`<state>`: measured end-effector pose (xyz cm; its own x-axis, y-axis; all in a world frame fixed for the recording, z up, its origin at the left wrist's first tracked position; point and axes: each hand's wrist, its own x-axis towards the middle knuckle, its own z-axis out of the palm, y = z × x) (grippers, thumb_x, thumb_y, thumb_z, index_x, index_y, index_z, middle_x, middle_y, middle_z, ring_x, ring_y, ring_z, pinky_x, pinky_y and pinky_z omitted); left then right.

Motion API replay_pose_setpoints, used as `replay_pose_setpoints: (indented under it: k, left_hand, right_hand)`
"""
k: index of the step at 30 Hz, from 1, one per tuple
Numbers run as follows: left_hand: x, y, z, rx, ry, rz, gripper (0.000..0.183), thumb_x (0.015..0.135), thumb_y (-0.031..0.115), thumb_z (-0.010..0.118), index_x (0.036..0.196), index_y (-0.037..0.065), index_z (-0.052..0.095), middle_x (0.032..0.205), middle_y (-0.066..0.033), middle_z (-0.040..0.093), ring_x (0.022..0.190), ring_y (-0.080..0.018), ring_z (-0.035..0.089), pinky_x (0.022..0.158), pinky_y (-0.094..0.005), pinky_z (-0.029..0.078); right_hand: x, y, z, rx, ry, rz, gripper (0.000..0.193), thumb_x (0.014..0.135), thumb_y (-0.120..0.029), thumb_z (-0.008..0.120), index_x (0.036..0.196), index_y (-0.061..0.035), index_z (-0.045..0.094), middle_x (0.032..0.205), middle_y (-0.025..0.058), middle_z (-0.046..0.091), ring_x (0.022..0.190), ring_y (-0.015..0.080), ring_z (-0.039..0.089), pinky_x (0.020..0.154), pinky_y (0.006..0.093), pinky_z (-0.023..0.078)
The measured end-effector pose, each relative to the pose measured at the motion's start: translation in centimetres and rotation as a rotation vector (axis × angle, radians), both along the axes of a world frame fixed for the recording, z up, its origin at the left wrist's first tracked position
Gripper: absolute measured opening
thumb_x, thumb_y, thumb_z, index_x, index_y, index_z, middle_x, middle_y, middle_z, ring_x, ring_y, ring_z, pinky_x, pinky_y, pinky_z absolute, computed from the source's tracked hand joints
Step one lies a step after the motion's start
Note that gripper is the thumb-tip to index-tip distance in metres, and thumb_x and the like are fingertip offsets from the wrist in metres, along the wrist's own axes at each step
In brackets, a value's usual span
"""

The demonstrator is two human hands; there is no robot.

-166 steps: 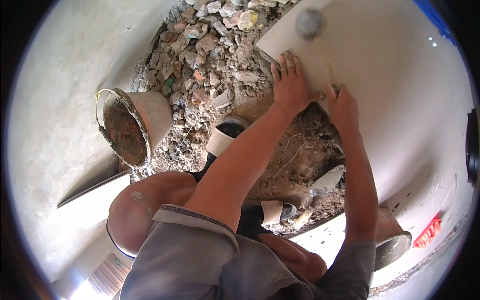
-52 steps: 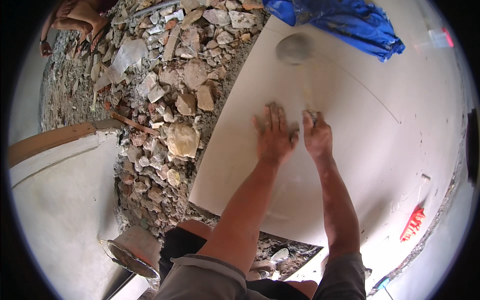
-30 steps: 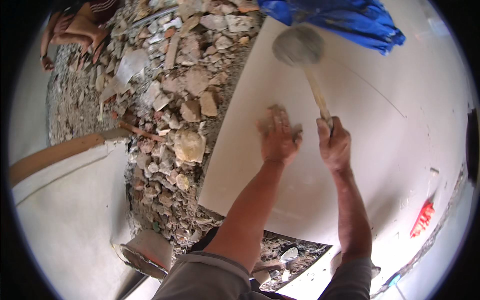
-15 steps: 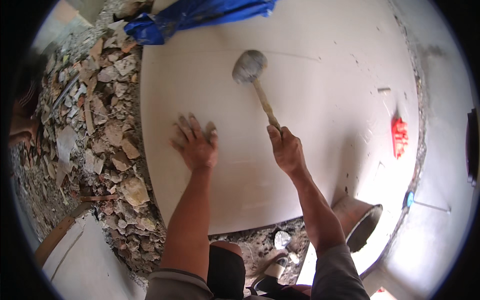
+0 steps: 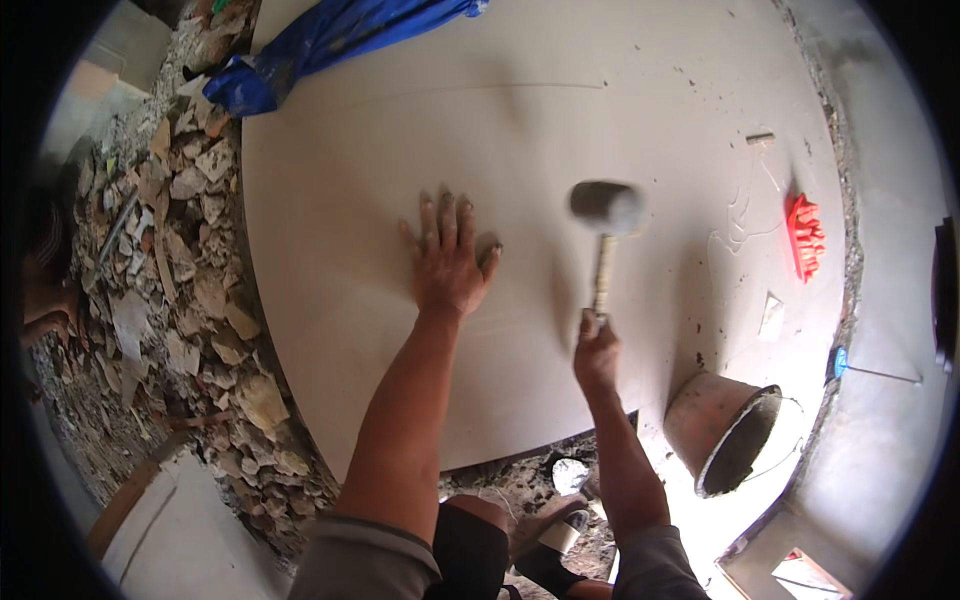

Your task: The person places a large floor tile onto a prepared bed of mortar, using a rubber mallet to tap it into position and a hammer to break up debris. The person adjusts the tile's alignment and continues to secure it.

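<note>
My right hand (image 5: 598, 352) is closed round the light wooden handle of a mallet (image 5: 604, 206). Its thick grey-black head, blurred by motion, points away from me over a large pale tiled surface (image 5: 350, 330). Whether the head touches the surface cannot be told. To the left of the mallet my left hand (image 5: 448, 265) lies palm down on the pale surface, fingers spread, holding nothing. A shadow falls between the two hands.
Broken rubble (image 5: 205, 290) runs along the left edge. Blue sheeting (image 5: 330, 50) lies at the far left. On the right are a red ribbed object (image 5: 804, 238), a loose string (image 5: 738, 215), a tipped dirty bucket (image 5: 705, 415) and a wall (image 5: 895, 300). A person crouches at the far-left rim.
My left hand has shifted right and a little farther away on the surface. The mallet has swung right and nearer to me, still in my right hand. The view has shifted slightly.
</note>
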<state>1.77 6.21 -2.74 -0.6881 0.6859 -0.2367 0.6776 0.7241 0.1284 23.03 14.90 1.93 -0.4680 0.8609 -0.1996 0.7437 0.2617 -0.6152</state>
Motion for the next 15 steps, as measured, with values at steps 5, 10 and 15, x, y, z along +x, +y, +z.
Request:
replay_pose_setpoints:
  k: [5,10,15]
  left_hand:
    - [-0.6,-0.1,0.7,-0.042,-0.08,-0.01,0.076,0.094,0.061,0.027,0.153,0.017,0.008,0.16,-0.0079,0.001,0.146,-0.0326,-0.003,0.115,-0.059,0.0]
    - [-0.5,0.0,0.4,0.037,-0.02,0.011,0.076,0.094,0.061,0.032,0.153,0.016,0.013,0.16,-0.009,0.0,0.146,-0.0332,-0.002,0.114,-0.0606,0.0]
    - [-0.4,-0.1,-0.2,0.063,-0.015,0.011,0.077,0.093,0.061,0.033,0.153,0.017,0.012,0.16,-0.0092,-0.001,0.146,-0.0339,-0.003,0.114,-0.061,0.0]
  right_hand:
    - [-2.9,1.6,0.9,0.02,0.256,-0.158,0.044,0.097,-0.039,0.052,0.085,0.0031,0.054,0.056,0.0152,0.048,0.051,0.0209,0.048,0.049,0.0367,0.04]
    - [-5.0,4.5,0.5,-0.024,0.168,-0.233,0.042,0.098,-0.034,0.053,0.079,0.0036,0.051,0.059,0.0205,0.051,0.052,0.0259,0.041,0.05,0.0399,0.04]
    - [-7.2,6.7,0.7,0.168,0.038,0.033,0.038,0.098,-0.031,0.053,0.079,0.0011,0.051,0.057,0.0187,0.047,0.051,0.0303,0.045,0.049,0.0368,0.039]
